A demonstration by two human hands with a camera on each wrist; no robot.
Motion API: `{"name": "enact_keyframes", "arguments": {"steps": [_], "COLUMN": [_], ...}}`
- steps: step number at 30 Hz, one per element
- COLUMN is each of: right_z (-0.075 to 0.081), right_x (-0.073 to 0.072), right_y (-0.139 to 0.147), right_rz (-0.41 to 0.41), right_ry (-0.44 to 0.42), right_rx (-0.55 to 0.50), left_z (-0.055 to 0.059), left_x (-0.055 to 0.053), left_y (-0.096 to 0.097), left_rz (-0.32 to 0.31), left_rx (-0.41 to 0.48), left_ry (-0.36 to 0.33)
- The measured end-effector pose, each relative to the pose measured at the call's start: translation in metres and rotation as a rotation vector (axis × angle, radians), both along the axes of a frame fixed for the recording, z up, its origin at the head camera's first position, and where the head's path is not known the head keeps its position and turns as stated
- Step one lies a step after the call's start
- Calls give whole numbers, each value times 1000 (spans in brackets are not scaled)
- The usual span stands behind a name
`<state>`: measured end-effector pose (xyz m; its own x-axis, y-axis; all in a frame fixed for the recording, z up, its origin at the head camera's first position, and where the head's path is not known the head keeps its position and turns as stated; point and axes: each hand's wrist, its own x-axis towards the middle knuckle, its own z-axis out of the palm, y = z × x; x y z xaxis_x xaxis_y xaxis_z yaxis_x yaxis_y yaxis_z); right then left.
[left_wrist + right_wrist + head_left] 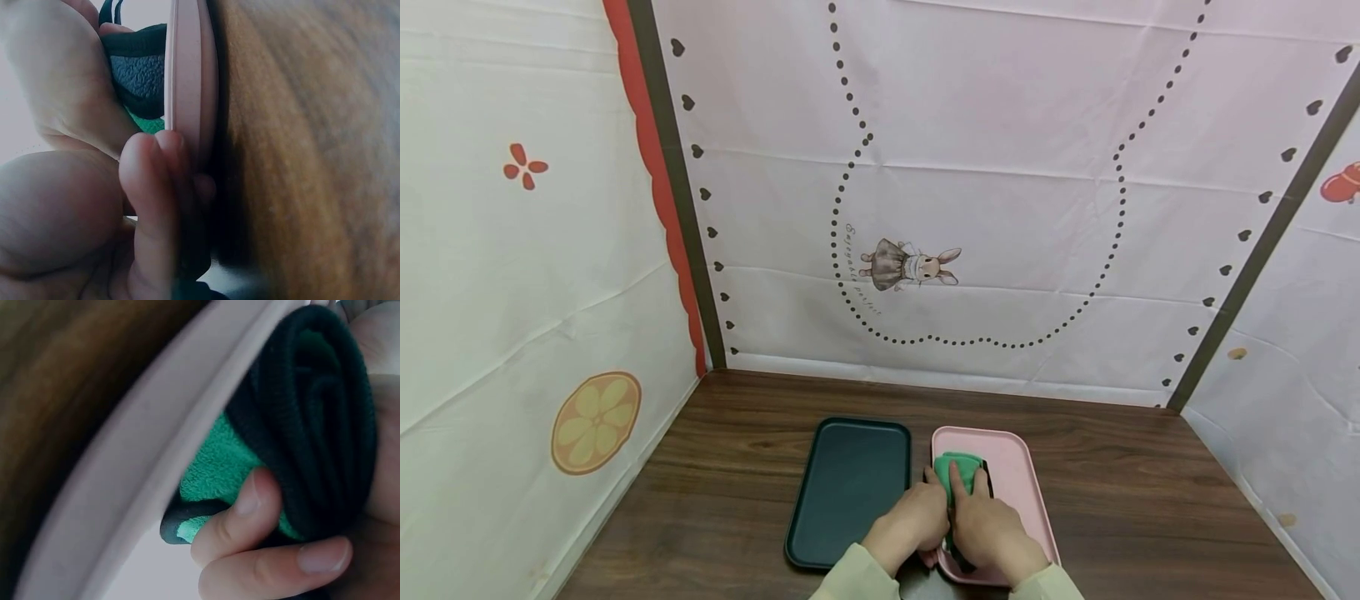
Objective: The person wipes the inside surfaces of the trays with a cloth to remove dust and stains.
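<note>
Green cloth [967, 472], folded, is over pink tray [1015, 475], nine o'clock half. Right hand [983, 518] curls fingers round it; left hand [921, 514] is at the tray's nine o'clock edge, can't tell if pinching. I'd keep folds snug, pressure even.

1. Here we see the right hand [269, 570], two curled fingers [234, 525] gripping the green cloth [215, 462]!
2. We catch its dark edging [367, 425] looping round a thick fold.
3. Beside it, we spot a pale tray [165, 431] rim slanting across, a brown surface [56, 369] beyond.
</note>
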<state>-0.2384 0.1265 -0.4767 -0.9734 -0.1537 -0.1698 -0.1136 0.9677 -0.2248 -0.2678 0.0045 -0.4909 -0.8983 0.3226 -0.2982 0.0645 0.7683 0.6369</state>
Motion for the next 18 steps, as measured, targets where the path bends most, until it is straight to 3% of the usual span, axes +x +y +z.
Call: {"name": "enact_keyframes", "arguments": {"steps": [18], "right_z": [-8], "right_x": [11], "right_y": [-1], "right_rz": [-10], "right_ry": [82], "right_rx": [25], "left_z": [1], "left_x": [1], "left_y": [-1], "left_rz": [-18], "left_rx": [6], "left_ry": [-17]}}
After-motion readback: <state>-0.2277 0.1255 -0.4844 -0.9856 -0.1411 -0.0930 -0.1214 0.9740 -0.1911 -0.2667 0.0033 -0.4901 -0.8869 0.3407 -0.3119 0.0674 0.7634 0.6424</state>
